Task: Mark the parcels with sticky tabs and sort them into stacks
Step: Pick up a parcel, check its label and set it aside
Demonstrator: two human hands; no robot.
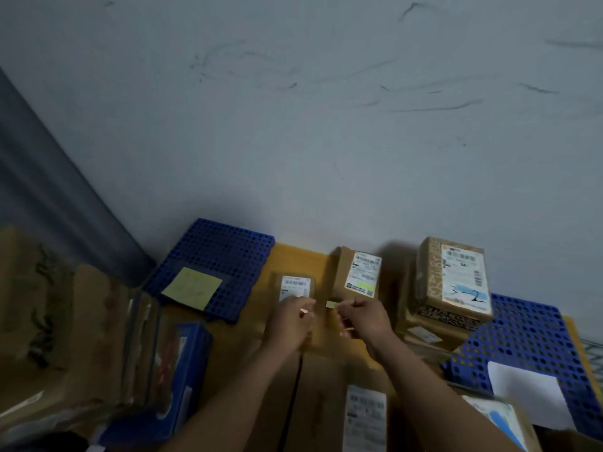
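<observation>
1. The sticky tab (pixel 331 304) is a sliver of paper. It should be next to weightless, limp, apt to curl, and ready to cling to skin by its gummed end. The dry end is the place to hold it, between thumb and fingertip.
2. The right hand (pixel 365 321) has it that way: its grip pinches the tab, which hangs between the two hands, just above the table (pixel 293 256).
3. The small parcel (pixel 295 288) lies flat on the table, its near edge under the left hand (pixel 288 321). It looks like stiff, light cardboard. It would probably skate on the smooth top when pressed, so it wants steadying at one edge, and lifting by two opposite sides when it goes to a stack.
4. The left grip is curled at that near edge, and something pale glints by the thumb. Through the blur I cannot tell whether it pinches anything.
5. The tab is narrow and pale yellow-green. The small parcel is brown, with a white barcode label on its top face and no tab that I can see.
6. Just beside it, the taller parcel (pixel 359 275) already bears a green tab across its label. Farther right, the stack (pixel 456 278) is topped by a box with blue on its label.
</observation>
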